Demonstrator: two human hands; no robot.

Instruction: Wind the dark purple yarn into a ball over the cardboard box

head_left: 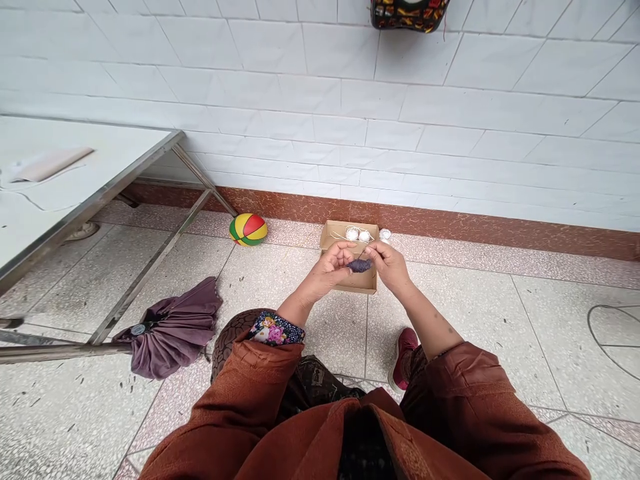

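In the middle of the head view, a small dark purple-grey bundle of wound yarn is held over an open cardboard box. My left hand is closed on the bundle's left end, thumb below and fingers above. Close to its right end, my right hand pinches with thumb and forefinger, seemingly on a thin dark strand running up from the bundle. White thread balls lie at the far side of the box, with thin pale sticks or strands beside them. Another white ball rests on the floor just right of the box.
A striped ball sits by the wall, left of the box. A metal-framed table stands at left, with a folded purple umbrella against its lower bar. A wire frame is on the floor at right. A patterned object hangs above.
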